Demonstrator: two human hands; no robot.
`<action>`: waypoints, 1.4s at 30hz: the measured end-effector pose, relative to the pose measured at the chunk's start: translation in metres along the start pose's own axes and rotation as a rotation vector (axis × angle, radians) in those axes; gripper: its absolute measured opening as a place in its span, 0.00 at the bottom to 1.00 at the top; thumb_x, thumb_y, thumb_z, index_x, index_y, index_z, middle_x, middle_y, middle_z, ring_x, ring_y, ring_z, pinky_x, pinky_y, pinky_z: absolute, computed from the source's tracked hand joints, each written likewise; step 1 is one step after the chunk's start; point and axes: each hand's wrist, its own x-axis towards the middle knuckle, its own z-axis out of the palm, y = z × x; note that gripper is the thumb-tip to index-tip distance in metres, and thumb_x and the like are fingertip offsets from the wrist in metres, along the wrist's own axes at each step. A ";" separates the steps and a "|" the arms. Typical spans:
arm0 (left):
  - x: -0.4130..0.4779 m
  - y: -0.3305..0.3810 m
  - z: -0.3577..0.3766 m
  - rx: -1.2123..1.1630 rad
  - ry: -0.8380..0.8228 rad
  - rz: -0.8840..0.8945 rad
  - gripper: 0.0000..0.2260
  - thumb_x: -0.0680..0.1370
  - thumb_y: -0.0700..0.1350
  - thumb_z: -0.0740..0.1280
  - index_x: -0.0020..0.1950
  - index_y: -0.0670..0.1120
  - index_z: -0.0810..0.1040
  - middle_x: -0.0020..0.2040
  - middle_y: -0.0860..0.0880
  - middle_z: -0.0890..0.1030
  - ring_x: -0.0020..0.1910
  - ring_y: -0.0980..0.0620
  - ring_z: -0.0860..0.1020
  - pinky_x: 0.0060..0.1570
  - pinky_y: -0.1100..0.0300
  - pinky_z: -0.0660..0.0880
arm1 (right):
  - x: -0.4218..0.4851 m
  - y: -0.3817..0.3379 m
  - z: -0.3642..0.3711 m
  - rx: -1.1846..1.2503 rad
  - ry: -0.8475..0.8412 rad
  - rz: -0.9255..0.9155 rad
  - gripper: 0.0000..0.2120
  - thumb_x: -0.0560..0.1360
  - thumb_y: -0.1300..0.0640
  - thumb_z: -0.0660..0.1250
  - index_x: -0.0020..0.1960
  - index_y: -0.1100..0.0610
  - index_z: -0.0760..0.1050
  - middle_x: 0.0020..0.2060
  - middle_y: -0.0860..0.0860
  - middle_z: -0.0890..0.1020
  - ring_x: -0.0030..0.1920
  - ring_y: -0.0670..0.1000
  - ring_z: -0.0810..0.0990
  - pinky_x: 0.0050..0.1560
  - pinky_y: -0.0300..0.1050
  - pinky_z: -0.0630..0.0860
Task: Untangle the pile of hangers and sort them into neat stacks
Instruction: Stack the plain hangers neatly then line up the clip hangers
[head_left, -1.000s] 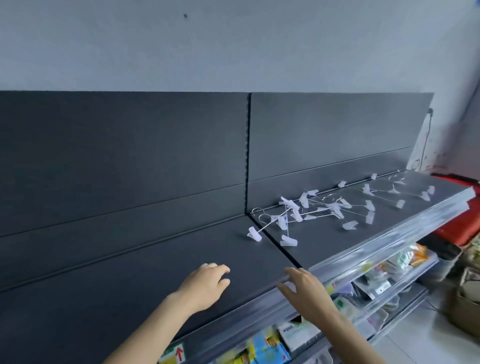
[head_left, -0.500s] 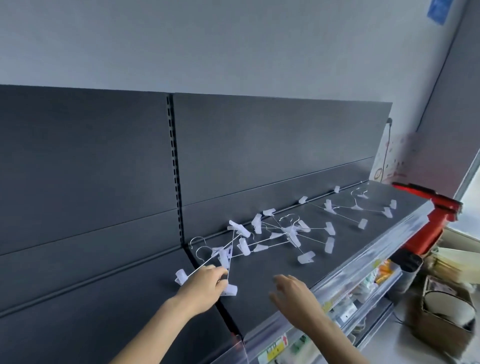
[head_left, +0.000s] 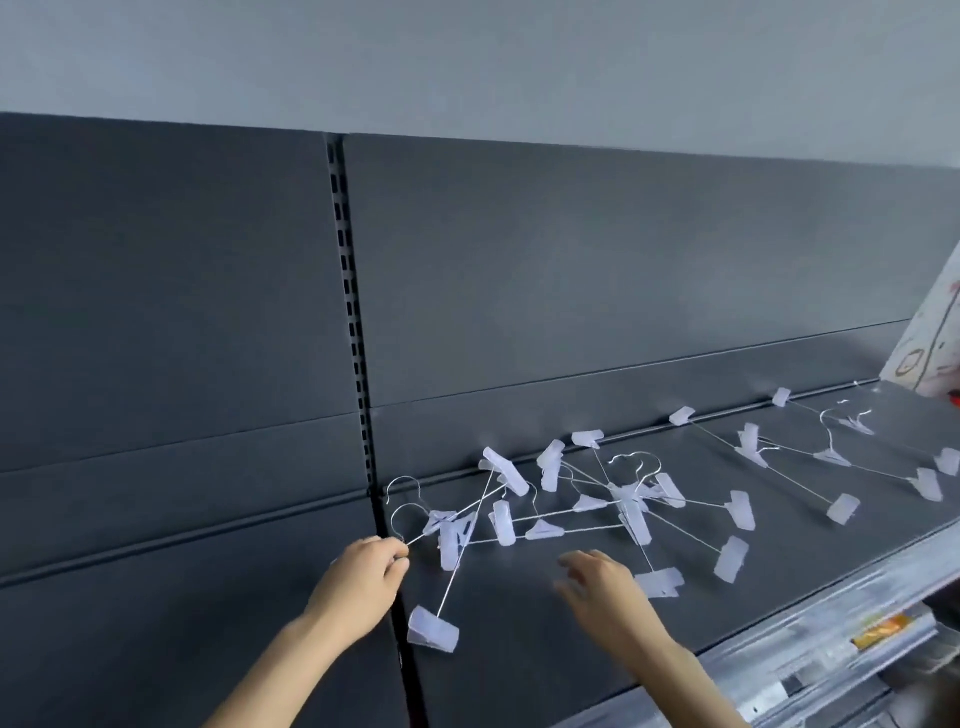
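Soft, cool, even light, moderately bright, no hard shadows. White clips (head_left: 737, 506) drop only faint smudgy shadows just under them on the shelf top (head_left: 519, 649). The back panel (head_left: 571, 270) is dark and matte with no glare. A pale sheen lies on the shelf top toward the right. The brightest patch is the pale sheet (head_left: 930, 358) at the right edge. Clips look slightly washed, edges soft. The left grip (head_left: 358, 582) and the hanger (head_left: 415, 539) wire it pinches are fairly crisp. The right grip (head_left: 602, 587) is motion-smeared at the fingertips (head_left: 569, 560). The front rail (head_left: 810, 623) is heavily streaked, labels unreadable. Wide-angle bend: the panel's top line slopes and bows toward the edges.
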 end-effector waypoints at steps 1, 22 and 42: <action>0.001 0.002 0.003 0.006 0.015 -0.022 0.07 0.78 0.44 0.59 0.47 0.49 0.77 0.38 0.56 0.72 0.44 0.52 0.72 0.51 0.56 0.71 | 0.008 0.005 -0.004 0.001 0.002 -0.017 0.14 0.75 0.55 0.60 0.59 0.57 0.74 0.53 0.53 0.78 0.56 0.52 0.76 0.54 0.43 0.70; 0.035 0.053 0.056 0.191 0.206 -0.176 0.15 0.71 0.56 0.67 0.47 0.49 0.67 0.47 0.51 0.72 0.52 0.49 0.72 0.43 0.61 0.67 | 0.111 0.081 -0.034 -0.276 0.208 0.049 0.13 0.75 0.55 0.59 0.59 0.57 0.71 0.59 0.57 0.73 0.59 0.59 0.69 0.58 0.49 0.66; 0.066 0.086 0.091 0.210 0.099 0.080 0.09 0.77 0.50 0.63 0.51 0.47 0.77 0.47 0.54 0.71 0.46 0.52 0.71 0.49 0.61 0.58 | 0.101 0.110 -0.066 0.284 0.082 0.098 0.08 0.71 0.65 0.63 0.35 0.55 0.72 0.31 0.51 0.76 0.37 0.52 0.73 0.31 0.34 0.66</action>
